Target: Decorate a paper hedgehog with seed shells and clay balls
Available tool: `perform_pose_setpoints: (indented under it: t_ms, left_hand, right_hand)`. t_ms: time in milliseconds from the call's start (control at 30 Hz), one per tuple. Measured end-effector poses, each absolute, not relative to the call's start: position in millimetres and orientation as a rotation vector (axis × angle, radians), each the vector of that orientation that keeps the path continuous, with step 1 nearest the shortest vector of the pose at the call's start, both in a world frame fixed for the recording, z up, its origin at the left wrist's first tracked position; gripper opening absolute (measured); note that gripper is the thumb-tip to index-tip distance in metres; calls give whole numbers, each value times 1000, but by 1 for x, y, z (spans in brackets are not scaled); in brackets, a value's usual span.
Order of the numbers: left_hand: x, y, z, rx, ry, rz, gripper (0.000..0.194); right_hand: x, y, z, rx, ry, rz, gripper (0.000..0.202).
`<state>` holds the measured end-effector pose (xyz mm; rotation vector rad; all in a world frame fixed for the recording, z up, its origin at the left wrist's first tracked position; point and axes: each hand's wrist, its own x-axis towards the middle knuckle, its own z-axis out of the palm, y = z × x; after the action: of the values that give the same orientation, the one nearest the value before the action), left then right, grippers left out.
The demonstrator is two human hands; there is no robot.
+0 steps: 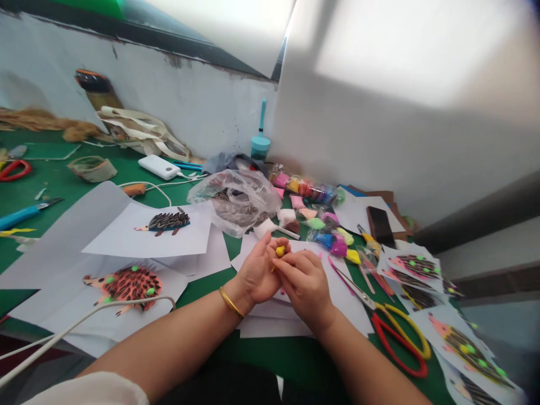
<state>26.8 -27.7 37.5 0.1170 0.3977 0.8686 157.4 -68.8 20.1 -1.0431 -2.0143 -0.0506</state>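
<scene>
My left hand (262,271) is turned palm up, with a gold bangle on the wrist. Its curled fingers hold a small ball of yellow modelling clay (280,251). My right hand (307,284) meets it from the right, thumb and forefinger pinched over the left palm. A tiny yellow bit (273,269) shows at those fingertips, apparently clay too. Beneath both hands lie white paper sheets (270,326), partly covered, with pink marks. Beyond them are bagged clay lumps in several colours, including a yellow lump (353,256) and a blue lump (324,240).
Red-and-yellow scissors (399,337) lie right of my right hand. Hedgehog pictures (130,284) on paper are at left, with more stacked at right (468,343). A plastic bag of seeds (240,205), a phone (380,226), a power bank (159,167) and a cable surround the work.
</scene>
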Motion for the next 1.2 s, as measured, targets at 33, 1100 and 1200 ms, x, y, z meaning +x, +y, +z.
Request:
perform_pose_setpoints:
  t_ms: [33,1100,1200]
  left_hand:
    - [25,-27,39,90,386,879,44]
    - [10,-15,44,88,257,939,71]
    - [10,-15,44,75,257,981,70]
  right_hand:
    - [157,-69,20,-1041,-2031,-91,30]
    - [154,-78,26,-1018,-2290,-206,64]
    - [154,-78,26,-927,-2286,-155,58]
